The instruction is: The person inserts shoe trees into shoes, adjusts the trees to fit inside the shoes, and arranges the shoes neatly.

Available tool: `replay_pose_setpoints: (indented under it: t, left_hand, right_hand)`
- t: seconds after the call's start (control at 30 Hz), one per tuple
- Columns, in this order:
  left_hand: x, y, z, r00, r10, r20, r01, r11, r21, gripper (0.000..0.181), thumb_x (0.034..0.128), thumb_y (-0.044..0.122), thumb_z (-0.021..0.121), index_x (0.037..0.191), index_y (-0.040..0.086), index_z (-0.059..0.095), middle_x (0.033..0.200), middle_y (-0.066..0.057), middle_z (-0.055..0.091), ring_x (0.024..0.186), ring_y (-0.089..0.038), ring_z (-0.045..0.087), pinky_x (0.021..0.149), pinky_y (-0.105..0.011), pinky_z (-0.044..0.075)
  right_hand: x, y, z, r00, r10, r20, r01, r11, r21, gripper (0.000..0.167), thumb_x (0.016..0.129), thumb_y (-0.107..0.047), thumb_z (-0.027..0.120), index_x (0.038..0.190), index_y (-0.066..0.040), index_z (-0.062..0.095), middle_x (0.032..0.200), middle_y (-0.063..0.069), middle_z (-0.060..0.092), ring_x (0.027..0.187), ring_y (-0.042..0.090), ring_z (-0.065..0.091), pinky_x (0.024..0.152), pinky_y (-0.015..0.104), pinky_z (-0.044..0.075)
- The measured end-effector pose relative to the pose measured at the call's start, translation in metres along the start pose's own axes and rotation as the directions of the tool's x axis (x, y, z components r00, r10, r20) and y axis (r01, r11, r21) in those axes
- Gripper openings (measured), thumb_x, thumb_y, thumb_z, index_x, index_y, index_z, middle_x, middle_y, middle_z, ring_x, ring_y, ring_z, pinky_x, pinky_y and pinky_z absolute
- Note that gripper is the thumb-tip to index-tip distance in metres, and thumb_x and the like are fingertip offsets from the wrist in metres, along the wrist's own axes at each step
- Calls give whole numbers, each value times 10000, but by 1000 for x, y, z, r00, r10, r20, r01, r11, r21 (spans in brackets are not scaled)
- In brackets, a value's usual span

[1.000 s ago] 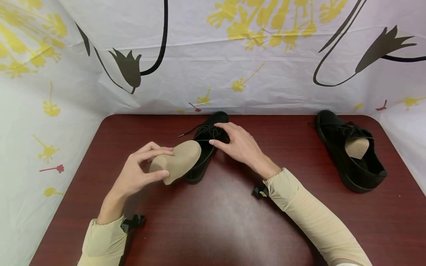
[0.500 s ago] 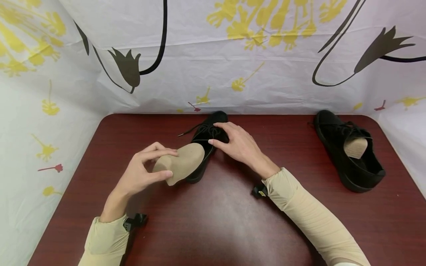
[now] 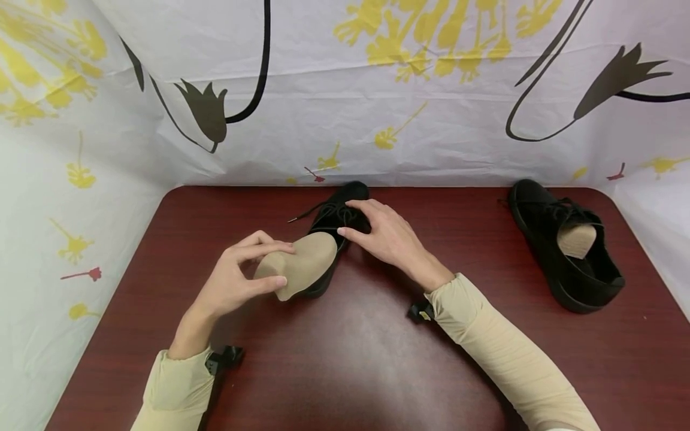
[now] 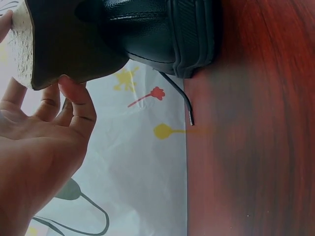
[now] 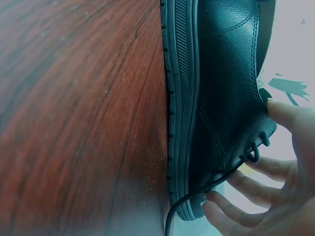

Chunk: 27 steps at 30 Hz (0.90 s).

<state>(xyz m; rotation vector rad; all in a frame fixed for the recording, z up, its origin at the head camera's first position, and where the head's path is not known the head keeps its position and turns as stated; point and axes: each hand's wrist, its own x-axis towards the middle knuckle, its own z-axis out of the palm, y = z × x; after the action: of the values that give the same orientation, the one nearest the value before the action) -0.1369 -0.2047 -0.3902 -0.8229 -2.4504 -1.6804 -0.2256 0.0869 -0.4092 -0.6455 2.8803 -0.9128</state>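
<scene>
A beige shoe insert (image 3: 309,260), rounded at its front, is held by my left hand (image 3: 234,272) with thumb and fingers at opposite edges. It hovers over the heel half of a black lace-up shoe (image 3: 347,193), hiding much of the opening. From the left wrist view, the insert (image 4: 69,44) shows a dark underside and a thick, rough pale edge. My right hand (image 3: 390,236) grips the shoe near its tongue and laces. In the right wrist view, the thumb is at the tongue of the shoe (image 5: 226,88) and the other fingers lie around the laced part.
A second black shoe (image 3: 584,293) stands at the right of the dark red table (image 3: 377,359), with a beige piece (image 3: 577,240) inside it. A loose lace (image 3: 304,214) trails left from the nearer shoe. Patterned white sheeting (image 3: 323,120) borders the table's back and left.
My left hand has shifted slightly to the right with the insert, covering more of the shoe's opening. The right hand stays in place on the shoe.
</scene>
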Motion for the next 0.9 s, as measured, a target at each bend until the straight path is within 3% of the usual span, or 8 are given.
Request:
replay_pose_setpoints:
  t: [0.27,0.5,0.87,0.9]
  left_hand:
    - [3,4,2,999,-35,-10,35,999,-1,405,770,-8,818,1144,134,750,1004,1,646,1002,-176,588,868,-275,416]
    - [13,35,3,999,-38,-6,38,999,23,330,775,-53,784,1096,4,736,920,-34,621,928,-133,562,819,-254,402]
    - [15,32,6,999,-42,2,42,999,18,330,780,-27,799,1097,45,746,911,-32,609,918,-149,563,820,-257,420]
    - [16,37,6,999,-44,2,44,999,20,326,776,-45,795,1091,15,740,905,-45,607,914,-150,562,818,-255,419]
  right_hand:
    - [-1,0,-1,1000,2,13,-2,1000,9,666,916,-622,587,1459,-246,501,1496,36,461,1376,275,419,1095,484,358]
    - [0,0,-2,1000,1,15,-1,1000,18,659,922,-608,590,1464,-245,496,1501,44,455,1377,281,417,1101,481,350]
    - [0,0,-1,1000,-17,10,16,1000,24,652,920,-595,605,1457,-240,506,1486,40,473,1371,270,427,1098,466,356]
    - [0,0,-1,1000,-17,6,17,1000,24,647,921,-592,605,1455,-240,508,1485,40,475,1371,269,426,1100,465,355]
